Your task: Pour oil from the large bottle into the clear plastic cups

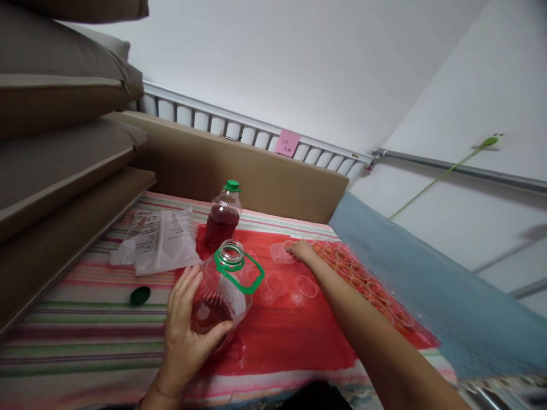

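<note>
My left hand (188, 324) is wrapped round the side of a large clear plastic bottle (245, 304). This bottle is uncapped, with a green carrying handle at its neck and some dark red liquid low inside. Farther forward, the closed fingers of my right hand (299, 249) are at the rim of a clear plastic cup (280, 253); its fingertips are partly hidden. Between the bottle and my right forearm stand two more clear cups, one (273, 287) nearer the bottle and another (305, 289) nearer the arm. A dark green cap (140, 295) lies left of the bottle.
A capped bottle of red liquid (223, 219) stands behind. Several filled cups (359, 273) crowd the right side of the red plastic sheet (290, 341). Plastic packaging (164, 239) lies left on the striped cloth. Stacked cushioned panels (64, 142) and a brown board (248, 176) border the surface.
</note>
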`<state>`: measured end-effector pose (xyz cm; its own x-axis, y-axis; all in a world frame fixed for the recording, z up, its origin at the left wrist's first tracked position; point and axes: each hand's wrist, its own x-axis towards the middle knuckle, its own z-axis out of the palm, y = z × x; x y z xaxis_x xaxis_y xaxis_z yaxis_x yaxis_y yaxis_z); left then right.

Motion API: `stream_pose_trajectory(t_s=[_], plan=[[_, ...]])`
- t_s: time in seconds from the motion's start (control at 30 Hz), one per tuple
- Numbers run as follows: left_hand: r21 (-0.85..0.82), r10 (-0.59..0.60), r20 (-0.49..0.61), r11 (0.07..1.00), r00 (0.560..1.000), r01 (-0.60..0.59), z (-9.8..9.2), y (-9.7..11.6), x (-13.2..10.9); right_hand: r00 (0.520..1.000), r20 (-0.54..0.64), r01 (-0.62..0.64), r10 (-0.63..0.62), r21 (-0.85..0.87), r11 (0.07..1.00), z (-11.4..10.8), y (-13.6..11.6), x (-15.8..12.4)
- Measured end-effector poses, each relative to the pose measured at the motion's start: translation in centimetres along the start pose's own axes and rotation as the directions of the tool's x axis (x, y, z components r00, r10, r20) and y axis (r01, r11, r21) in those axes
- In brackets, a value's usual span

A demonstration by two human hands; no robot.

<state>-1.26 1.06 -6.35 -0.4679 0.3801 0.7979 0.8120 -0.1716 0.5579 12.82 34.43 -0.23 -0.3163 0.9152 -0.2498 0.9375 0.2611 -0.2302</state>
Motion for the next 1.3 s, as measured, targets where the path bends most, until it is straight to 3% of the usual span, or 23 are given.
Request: stream_pose_trajectory(t_s=[0.23,0.5,0.7,0.97,1.17,1.3], plan=[[-0.002,-0.002,-0.004,1.0,1.0,0.002,0.0,0.0,0.0,0.999,0.006,-0.04,0.04,0.034,0.999,-0.1,-0.1,-0.4],[0.0,0.008,-0.003,1.0,1.0,-0.008,0.1,-0.1,0.0,0.999,-0.029,0.046,-0.045,0.039,0.998,0.0,-0.2,-1.3],[-0.01,0.005,-0.003,1.0,1.0,-0.005,0.1,0.0,0.0,0.998,-0.026,0.053,-0.055,-0.063,0.997,2.3,-1.3,-0.8],[-0.019,-0.013,-0.008,1.0,1.0,0.013,0.0,-0.1,0.0,0.986,-0.038,0.147,-0.164,-0.291,0.945,3.0,0.8,-0.4],[-0.011,-0.009,-0.004,1.0,1.0,0.009,0.2,-0.1,0.0,0.976,0.019,0.203,-0.217,-0.434,0.877,5.1,1.0,-0.8],[-0.003,0.0,-0.005,1.0,1.0,0.0,0.1,0.0,0.1,0.979,0.001,0.184,-0.205,-0.44,0.879,4.4,1.5,-0.4]])
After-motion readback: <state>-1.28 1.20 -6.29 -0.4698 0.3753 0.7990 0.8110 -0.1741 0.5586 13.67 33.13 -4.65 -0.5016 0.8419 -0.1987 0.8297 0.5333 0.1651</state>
